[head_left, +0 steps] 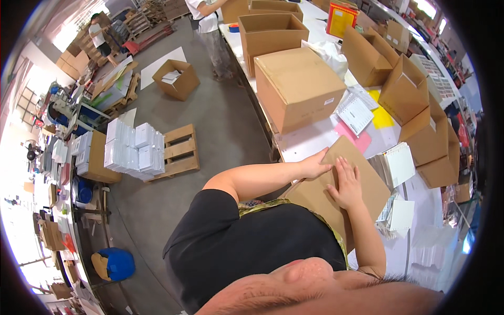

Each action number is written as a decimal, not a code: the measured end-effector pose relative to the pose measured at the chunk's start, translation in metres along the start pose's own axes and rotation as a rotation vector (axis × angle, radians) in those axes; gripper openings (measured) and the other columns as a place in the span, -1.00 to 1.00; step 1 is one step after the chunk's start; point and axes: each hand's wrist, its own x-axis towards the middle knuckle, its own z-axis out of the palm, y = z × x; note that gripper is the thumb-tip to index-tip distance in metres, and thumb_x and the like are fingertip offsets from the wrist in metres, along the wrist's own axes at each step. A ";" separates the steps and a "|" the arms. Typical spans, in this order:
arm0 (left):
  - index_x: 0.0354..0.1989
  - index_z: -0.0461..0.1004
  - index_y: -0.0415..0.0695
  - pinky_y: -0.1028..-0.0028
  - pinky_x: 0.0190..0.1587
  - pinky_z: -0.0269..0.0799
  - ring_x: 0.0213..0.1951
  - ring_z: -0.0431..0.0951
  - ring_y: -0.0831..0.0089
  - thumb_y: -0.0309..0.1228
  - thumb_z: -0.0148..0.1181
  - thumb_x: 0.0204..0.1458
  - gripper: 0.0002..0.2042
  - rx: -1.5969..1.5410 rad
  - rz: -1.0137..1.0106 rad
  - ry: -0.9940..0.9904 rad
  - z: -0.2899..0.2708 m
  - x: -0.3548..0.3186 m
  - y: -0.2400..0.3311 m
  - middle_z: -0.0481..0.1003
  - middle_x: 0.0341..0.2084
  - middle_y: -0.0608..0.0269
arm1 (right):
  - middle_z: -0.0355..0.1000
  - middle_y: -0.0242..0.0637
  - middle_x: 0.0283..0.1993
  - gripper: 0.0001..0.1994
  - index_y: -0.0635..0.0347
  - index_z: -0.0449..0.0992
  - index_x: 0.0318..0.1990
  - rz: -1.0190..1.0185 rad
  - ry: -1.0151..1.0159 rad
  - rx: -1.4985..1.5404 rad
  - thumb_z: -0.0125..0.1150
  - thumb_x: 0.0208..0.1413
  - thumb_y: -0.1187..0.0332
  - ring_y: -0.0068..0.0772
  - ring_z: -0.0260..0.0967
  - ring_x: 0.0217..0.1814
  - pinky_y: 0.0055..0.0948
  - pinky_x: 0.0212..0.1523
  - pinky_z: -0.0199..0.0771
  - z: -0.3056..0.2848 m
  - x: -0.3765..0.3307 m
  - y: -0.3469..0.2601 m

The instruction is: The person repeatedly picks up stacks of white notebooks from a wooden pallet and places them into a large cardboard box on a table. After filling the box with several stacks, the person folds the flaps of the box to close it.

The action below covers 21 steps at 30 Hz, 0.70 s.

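Note:
A flat brown cardboard box (pixel 367 178), folded down, lies tilted against my front at the table's edge. My left hand (pixel 315 165) holds its far left edge, with the thumb over the top face. My right hand (pixel 346 184) rests palm down on the upper face, fingers spread. Just to the right of the cardboard stand stacks of white printed cards (pixel 400 164) and a smaller pile (pixel 401 214). Beyond it, a closed carton (pixel 296 86) sits on the white table (pixel 304 144).
Open cartons (pixel 415 86) line the table's right side; another open carton (pixel 273 37) stands behind the closed one. Left on the floor are a wooden pallet (pixel 181 149), white stacks (pixel 134 147), an open box (pixel 176 80) and a blue barrel (pixel 119 263). Another person (pixel 207 31) stands at the table's far end.

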 end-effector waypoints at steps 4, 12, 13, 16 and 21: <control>0.43 -0.22 -0.37 0.36 0.37 0.04 0.37 0.13 0.07 -0.24 0.13 0.20 -0.19 -0.101 0.005 -0.048 -0.001 -0.002 0.001 0.09 0.34 -0.27 | 0.05 -0.08 0.47 -0.34 0.23 0.18 0.36 0.200 0.030 0.032 0.13 0.11 0.21 -0.07 -0.10 0.54 -0.07 0.48 -0.16 -0.005 -0.036 0.057; 0.44 -0.21 -0.31 0.36 0.40 -0.05 0.41 0.00 0.21 -0.34 0.11 0.20 -0.24 -0.102 0.015 0.006 0.014 0.008 -0.003 0.05 0.38 -0.11 | 0.40 -0.20 0.17 -0.50 0.26 0.35 0.20 0.715 0.690 1.276 -0.23 0.38 0.04 -0.23 0.28 0.25 -0.33 0.31 0.18 0.046 -0.112 0.187; 0.45 -0.20 -0.30 0.36 0.39 -0.01 0.40 0.03 0.23 -0.38 0.09 0.21 -0.26 -0.197 0.028 -0.028 0.015 0.005 -0.003 0.07 0.38 -0.09 | 0.42 -0.22 0.10 -0.53 0.27 0.40 0.14 0.616 0.704 0.903 -0.20 0.38 0.06 -0.26 0.32 0.16 -0.36 0.25 0.22 0.078 -0.128 0.220; 0.46 -0.21 -0.26 0.37 0.35 0.07 0.37 0.11 0.28 -0.48 0.04 0.22 -0.29 -0.247 -0.001 -0.086 0.000 0.006 -0.004 0.10 0.36 -0.01 | 0.43 -0.22 0.00 -0.57 0.27 0.39 0.11 0.804 0.767 1.113 -0.10 0.35 0.08 -0.28 0.31 0.10 -0.34 0.20 0.25 0.067 -0.121 0.189; 0.48 -0.25 -0.18 0.38 0.32 0.11 0.33 0.17 0.31 -0.46 0.04 0.23 -0.27 -0.221 -0.048 -0.215 -0.007 0.021 0.010 0.14 0.34 0.01 | 0.34 -0.16 0.19 -0.47 0.24 0.27 0.25 0.944 0.648 0.759 0.08 0.26 0.09 -0.19 0.24 0.26 -0.24 0.29 0.15 0.055 -0.130 0.170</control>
